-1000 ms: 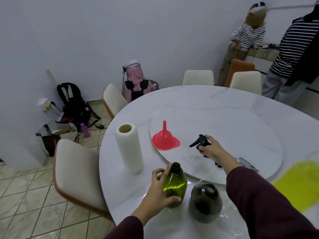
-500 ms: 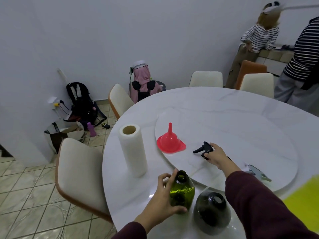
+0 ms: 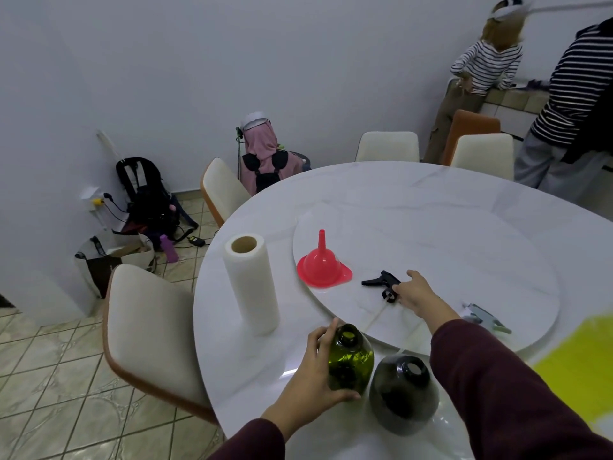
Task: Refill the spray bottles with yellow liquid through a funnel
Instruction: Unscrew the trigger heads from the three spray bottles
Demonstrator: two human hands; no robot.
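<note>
Green bottle [image 3: 350,361] stands uncapped at near table [image 3: 464,194] edge, left hand [image 3: 318,370] wrapped round its side; looks empty. Dark bottle [image 3: 403,393] just right of it, also open and apparently empty. Right hand [image 3: 416,290], which gripped the black spray head [image 3: 381,282] a second ago, now lies slack over it on the turntable: head set down. Red funnel [image 3: 323,267] inverted nearby, untouched. Yellow liquid container [image 3: 577,363] blurred, far right.
</note>
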